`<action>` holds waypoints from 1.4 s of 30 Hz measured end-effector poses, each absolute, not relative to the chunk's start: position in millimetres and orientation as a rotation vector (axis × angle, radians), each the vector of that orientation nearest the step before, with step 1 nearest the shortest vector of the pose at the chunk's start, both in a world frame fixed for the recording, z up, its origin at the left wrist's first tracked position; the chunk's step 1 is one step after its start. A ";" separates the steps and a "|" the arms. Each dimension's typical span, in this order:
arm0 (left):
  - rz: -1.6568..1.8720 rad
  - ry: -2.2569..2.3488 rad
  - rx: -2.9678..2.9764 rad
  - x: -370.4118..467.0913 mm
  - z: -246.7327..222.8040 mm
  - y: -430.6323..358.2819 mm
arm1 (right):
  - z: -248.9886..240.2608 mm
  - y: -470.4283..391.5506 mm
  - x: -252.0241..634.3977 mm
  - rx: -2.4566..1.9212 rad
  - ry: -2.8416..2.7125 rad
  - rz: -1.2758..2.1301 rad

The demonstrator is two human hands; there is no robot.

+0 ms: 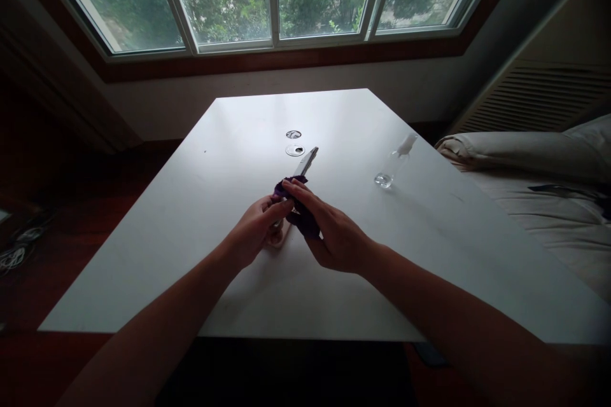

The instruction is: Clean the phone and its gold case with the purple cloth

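Observation:
Over the middle of the table, my two hands meet around a pair of scissors [305, 163] and a dark purple cloth [308, 224]. The scissors' silver blades point away and slightly right; the pinkish handle [281, 236] shows below my fingers. My left hand [258, 222] is closed on the scissors near the handle. My right hand [334, 229] presses the cloth round the blades, fingers fairly straight and together, with part of the cloth hanging under the palm. Where the fingers overlap, the middle of the scissors is hidden.
On the white table [191, 254], a clear spray bottle [392, 162] stands to the right. Two round cable-hole pieces [294, 150] lie beyond the scissors. A bed with pale bedding [520, 203] adjoins the right side; a window [272, 0] is behind.

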State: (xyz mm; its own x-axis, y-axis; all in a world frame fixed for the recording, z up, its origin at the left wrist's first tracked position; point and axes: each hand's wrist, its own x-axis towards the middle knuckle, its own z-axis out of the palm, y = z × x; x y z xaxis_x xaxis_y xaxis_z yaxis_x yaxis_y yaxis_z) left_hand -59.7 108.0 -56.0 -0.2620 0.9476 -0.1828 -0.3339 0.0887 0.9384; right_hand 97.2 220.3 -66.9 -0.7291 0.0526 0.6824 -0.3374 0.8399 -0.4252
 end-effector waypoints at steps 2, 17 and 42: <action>1.441 1.213 0.722 -58.6 -54.8 107.2 | -66.6 220.3 96.8 0.164 -2.264 0.699; 1.574 1.190 0.532 -58.6 -61.3 109.4 | -62.5 222.5 96.5 0.108 -2.262 0.669; 1.690 1.313 0.464 -65.5 -66.5 110.4 | -70.3 224.4 90.9 0.138 -2.324 0.638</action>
State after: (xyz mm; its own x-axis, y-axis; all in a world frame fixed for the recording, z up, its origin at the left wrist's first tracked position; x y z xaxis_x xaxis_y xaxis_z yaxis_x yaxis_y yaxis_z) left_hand -65.5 110.4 -66.5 -0.5089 0.8295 -0.2301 -0.4279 -0.0118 0.9038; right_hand 90.9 224.4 -70.3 -0.7410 0.0794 0.6668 -0.2722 0.8722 -0.4063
